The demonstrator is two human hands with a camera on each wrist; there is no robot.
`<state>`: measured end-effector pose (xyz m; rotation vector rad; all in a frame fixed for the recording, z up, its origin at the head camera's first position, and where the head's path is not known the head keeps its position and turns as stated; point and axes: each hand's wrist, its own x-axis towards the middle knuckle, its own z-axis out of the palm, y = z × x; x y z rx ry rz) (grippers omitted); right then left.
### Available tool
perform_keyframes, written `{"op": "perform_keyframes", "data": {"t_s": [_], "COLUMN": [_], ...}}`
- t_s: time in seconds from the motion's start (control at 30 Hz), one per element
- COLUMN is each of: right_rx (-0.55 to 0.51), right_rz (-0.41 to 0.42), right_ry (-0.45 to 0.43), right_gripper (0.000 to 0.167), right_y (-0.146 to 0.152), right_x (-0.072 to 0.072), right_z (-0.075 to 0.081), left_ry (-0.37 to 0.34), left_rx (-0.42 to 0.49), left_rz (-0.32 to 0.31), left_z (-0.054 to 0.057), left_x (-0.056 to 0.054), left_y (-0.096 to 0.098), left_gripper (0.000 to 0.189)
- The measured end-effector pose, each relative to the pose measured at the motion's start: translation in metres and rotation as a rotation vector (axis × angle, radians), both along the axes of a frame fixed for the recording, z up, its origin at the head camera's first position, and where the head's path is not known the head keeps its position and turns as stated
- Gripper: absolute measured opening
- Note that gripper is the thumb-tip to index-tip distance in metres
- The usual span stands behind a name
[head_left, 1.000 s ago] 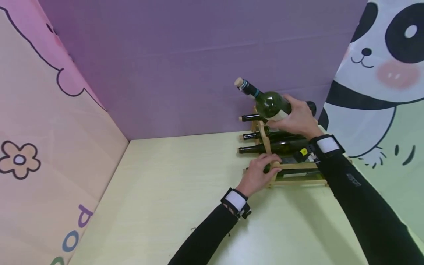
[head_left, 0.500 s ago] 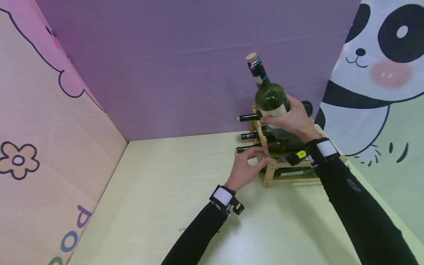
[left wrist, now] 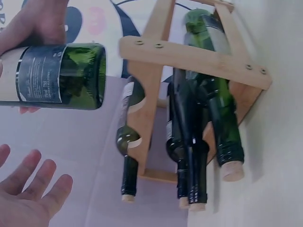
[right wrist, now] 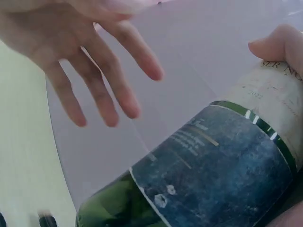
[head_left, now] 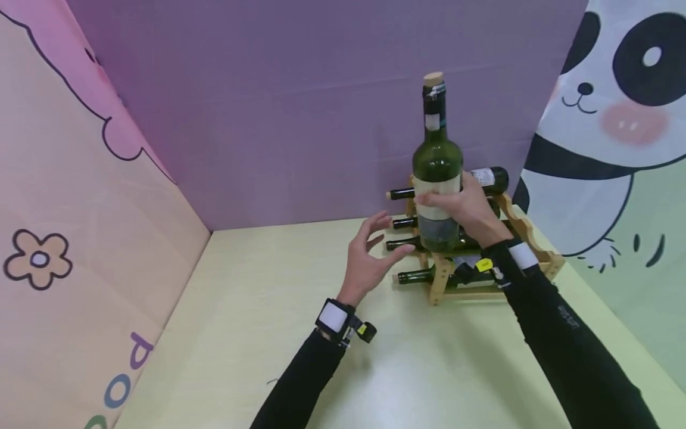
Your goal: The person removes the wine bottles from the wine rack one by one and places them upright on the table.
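A corked green wine bottle (head_left: 436, 164) with a cream and blue-grey label stands nearly upright in the air. My right hand (head_left: 466, 205) grips it round the label, in front of a wooden wine rack (head_left: 442, 277). To the left of the bottle, my left hand (head_left: 370, 256) is raised with fingers spread and holds nothing. In the left wrist view the bottle's base (left wrist: 85, 75) is beside the rack, apart from it. The right wrist view shows the bottle's blue label (right wrist: 203, 161) close up, with the left hand's spread fingers (right wrist: 99, 85) near it.
Several corked bottles lie in the rack, necks pointing left, among them a top bottle (head_left: 490, 179) and a lowest bottle (head_left: 415, 277). The rack stands on a pale table (head_left: 278, 286) near the purple back wall (head_left: 295, 119). A panda-print wall (head_left: 616, 149) is on the right.
The held bottle has swung from a steep tilt to nearly upright. My left hand has let go of the rack's front post, moved left and spread its fingers.
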<state>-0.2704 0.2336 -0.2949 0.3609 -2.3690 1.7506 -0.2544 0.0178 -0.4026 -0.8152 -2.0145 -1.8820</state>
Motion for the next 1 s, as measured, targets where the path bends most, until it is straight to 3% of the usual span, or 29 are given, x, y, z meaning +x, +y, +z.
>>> {"op": "perform_keyframes", "data": {"t_s": [0.37, 0.57, 0.67, 0.87, 1.0], "right_rx": [-0.124, -0.205, -0.213, -0.138, -0.156], "right_rz": [0.139, 0.197, 0.221, 0.181, 0.207], "right_ry": [-0.114, -0.080, -0.071, -0.095, -0.076], "right_gripper": [0.048, 0.049, 0.054, 0.059, 0.064], "right_y": [-0.027, -0.040, -0.046, -0.055, -0.061], "right_x": [0.018, 0.024, 0.026, 0.033, 0.036], "right_z": [-0.013, -0.015, -0.017, -0.025, -0.029], "left_ry": [-0.020, -0.040, -0.030, 0.024, 0.053], "left_rx": [-0.055, -0.115, -0.117, -0.153, -0.194], "left_rz": [0.026, 0.030, 0.017, -0.004, 0.021], "left_z": [0.008, 0.007, 0.007, 0.008, 0.006], "left_x": [0.005, 0.007, 0.006, 0.007, 0.009], "left_y": [-0.013, -0.014, -0.014, -0.010, -0.008], "left_gripper": [0.103, 0.117, 0.114, 0.105, 0.103]}}
